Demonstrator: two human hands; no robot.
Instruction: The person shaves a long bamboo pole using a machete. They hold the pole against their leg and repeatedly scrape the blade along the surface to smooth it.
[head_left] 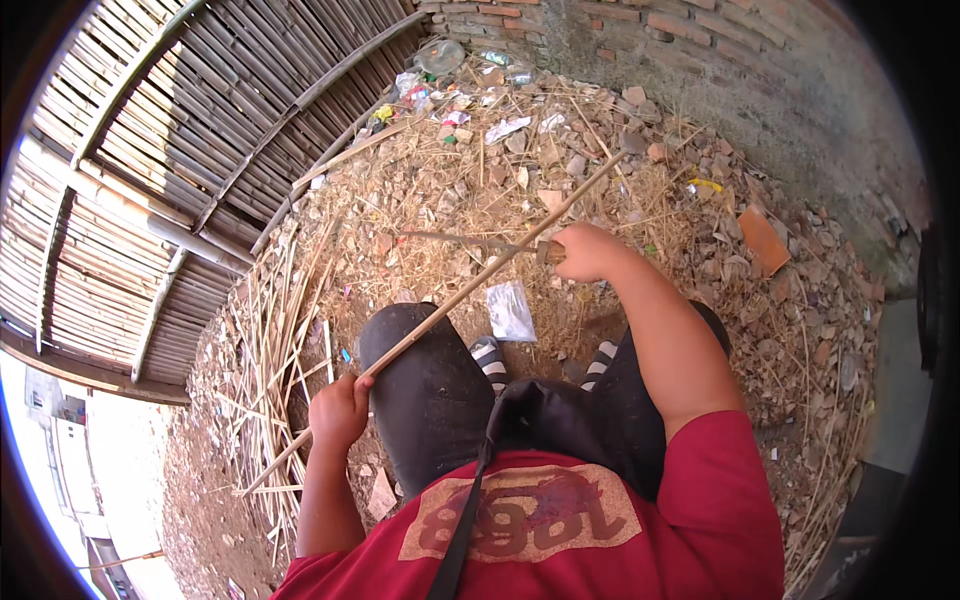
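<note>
A long, thin bamboo stick [455, 299] slants from the lower left to the upper right across my left knee. Closed around its lower part is my left hand [340, 409]. My right hand [590, 252], beyond my right knee, grips the handle of a long knife [470, 240]. The narrow, brownish blade points left and crosses the stick near its upper half; whether it touches the stick I cannot tell. Beside my left arm lies a loose heap of split bamboo strips [275, 370] on the ground.
A bamboo slat fence [250, 100] runs along the left, and a brick wall [720, 70] along the back and right. Rubble and dry straw cover the ground, with a clear plastic bag [510, 311] by my feet, an orange tile piece [764, 241] at right and litter [440, 95] at the back.
</note>
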